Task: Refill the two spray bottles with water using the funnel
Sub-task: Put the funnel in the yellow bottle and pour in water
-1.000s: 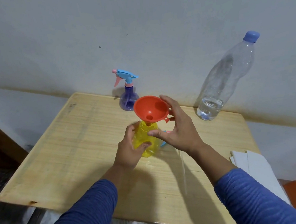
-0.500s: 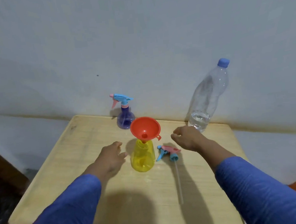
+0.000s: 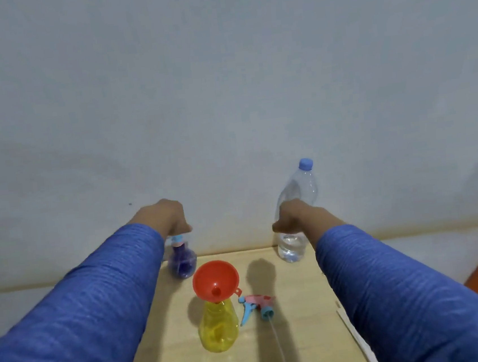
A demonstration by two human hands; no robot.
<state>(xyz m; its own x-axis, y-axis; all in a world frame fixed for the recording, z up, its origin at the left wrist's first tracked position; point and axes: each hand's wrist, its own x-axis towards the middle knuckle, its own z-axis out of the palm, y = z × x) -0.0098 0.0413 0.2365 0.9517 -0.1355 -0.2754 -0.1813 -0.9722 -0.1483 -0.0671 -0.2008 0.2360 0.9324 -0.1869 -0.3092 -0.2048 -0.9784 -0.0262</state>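
While curled: fingers (image 3: 185, 227) round purple sprayer (image 3: 182, 259).

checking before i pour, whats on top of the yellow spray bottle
The red funnel sits upright in the neck of the yellow spray bottle. Its spout tip inside the neck is hidden. The bottle's trigger head lies beside it on the table.

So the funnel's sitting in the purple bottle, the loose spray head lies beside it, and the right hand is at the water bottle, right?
Not quite. The head view shows the funnel sitting in the yellow bottle, not the purple one. The rest holds: the spray head lies beside it, and the right hand is at the water bottle.
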